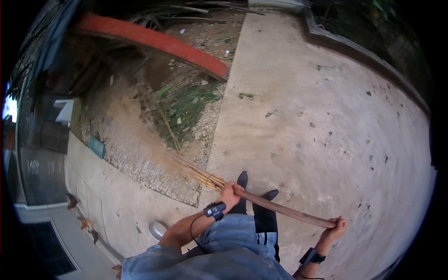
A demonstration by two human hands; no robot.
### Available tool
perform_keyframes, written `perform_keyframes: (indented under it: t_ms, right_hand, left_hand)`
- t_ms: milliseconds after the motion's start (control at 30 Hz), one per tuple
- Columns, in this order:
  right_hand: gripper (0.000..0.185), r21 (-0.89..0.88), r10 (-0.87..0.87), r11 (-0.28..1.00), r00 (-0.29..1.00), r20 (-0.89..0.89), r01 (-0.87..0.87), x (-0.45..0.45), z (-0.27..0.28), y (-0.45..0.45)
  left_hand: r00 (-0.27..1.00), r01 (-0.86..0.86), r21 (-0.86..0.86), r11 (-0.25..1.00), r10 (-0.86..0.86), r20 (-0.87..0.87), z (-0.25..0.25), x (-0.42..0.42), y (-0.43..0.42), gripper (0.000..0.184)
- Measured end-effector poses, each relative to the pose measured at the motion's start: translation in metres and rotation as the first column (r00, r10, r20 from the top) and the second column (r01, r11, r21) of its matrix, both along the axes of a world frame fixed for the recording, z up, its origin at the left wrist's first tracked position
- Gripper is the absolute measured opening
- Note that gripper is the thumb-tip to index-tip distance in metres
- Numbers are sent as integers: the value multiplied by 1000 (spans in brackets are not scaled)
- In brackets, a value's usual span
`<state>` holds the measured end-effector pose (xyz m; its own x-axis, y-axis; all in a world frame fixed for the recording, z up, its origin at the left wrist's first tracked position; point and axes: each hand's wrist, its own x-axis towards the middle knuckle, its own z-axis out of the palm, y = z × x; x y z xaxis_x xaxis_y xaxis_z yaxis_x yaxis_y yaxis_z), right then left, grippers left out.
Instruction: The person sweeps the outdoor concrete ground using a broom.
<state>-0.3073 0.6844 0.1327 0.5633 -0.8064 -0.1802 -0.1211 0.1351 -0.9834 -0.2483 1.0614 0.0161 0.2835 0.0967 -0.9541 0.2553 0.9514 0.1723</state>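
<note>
A long broom with a wooden handle lies slantwise across the front of my body. My left hand is wrapped round the handle just behind the yellowish bound stalks of the broom. Near the handle's end, at the right, my right hand is closed round it. The brush end reaches up and left over the gravel, and its far part is smeared by motion. Cut green leaves and stems lie in a heap on the gravel beyond it.
A red beam slants above the gravel patch. Scattered leaves lie on the concrete at the right, bordered by a low kerb. At the left are a teal block, several chickens and a metal bowl near my left arm.
</note>
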Motion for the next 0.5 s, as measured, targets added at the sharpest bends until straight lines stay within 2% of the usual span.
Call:
perform_keyframes:
  t_ms: [33,67,100,133,167,233,267,300,333,367,433,467,500]
  right_hand:
    - [13,-47,46,998,998,-36,-48,-6,9,-21]
    - [13,24,-14,1000,998,-53,15,-10,7,-37]
    - [14,100,-71,992,995,-76,78,-18,5,-50]
    - [14,99,-88,991,993,-78,96,-35,7,-63]
    - [14,-32,-143,989,989,-38,142,-46,7,-80]
    - [16,-229,-203,947,973,111,223,-54,19,-115]
    - [16,-73,-270,959,961,61,274,-63,49,-134]
    - [14,-80,-329,937,937,118,339,-59,82,-127]
    - [12,-234,-112,963,989,95,132,-91,86,-165]
    - [10,-239,-159,950,969,190,203,-105,105,-178]
    - [12,-324,-117,924,958,262,202,-128,164,-174]
    - [15,-266,-115,946,959,258,185,-170,178,-211]
    - [17,-339,-177,899,939,296,277,-159,216,-171]
  left_hand:
    - [1000,6,-69,998,-7,-5,12,-6,-20,11]
    - [999,23,-120,992,-28,-42,8,-13,-37,9]
    - [997,71,-126,989,-72,-1,-4,-21,-52,9]
    - [998,41,-160,986,-46,-33,-20,-33,-62,9]
    - [999,1,-196,981,-11,-51,-32,-36,-77,10]
    - [990,88,-293,952,-51,130,9,-36,-112,14]
    - [988,156,-288,945,-142,68,32,-36,-130,13]
    - [974,223,-290,931,-224,31,49,-26,-150,12]
    - [965,262,-335,905,-248,86,61,-22,-168,11]
    - [954,300,-383,874,-268,134,71,-23,-186,11]
    - [938,347,-470,812,-306,164,96,-19,-220,12]
    - [934,358,-476,803,-316,168,102,-21,-234,12]
    - [917,399,-543,739,-323,234,108,-23,-248,11]
